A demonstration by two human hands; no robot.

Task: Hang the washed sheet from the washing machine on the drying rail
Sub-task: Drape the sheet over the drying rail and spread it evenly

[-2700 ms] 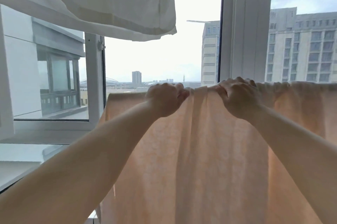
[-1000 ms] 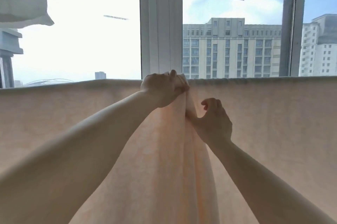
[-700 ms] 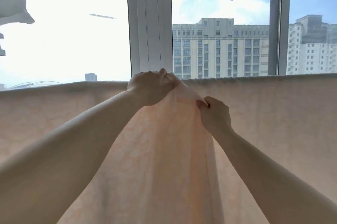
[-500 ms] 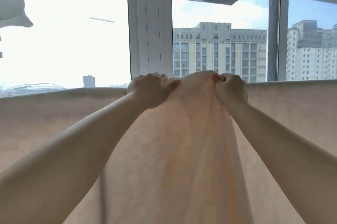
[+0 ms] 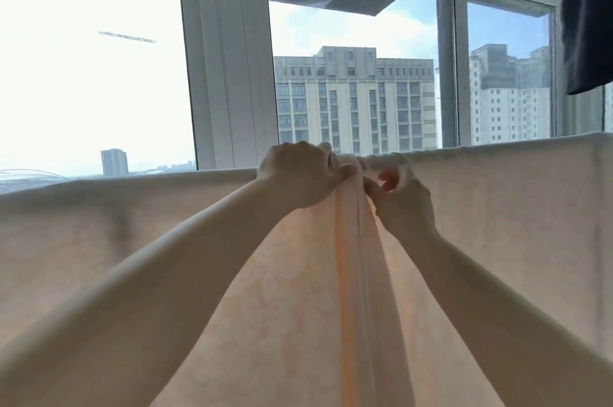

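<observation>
Across window, pale peach sheet (image 5: 497, 207) hangs; left hand (image 5: 298, 176), right hand (image 5: 403, 204) grip bunched centre fold.

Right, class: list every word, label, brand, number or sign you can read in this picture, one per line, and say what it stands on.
None can be read.
The pale peach cloth sheet gripped by the left hand and right hand shows only a faint pattern, no label.
The grey high-rise building outside the white-framed window carries no visible sign.
The dark hanging garment shows no tag.
</observation>
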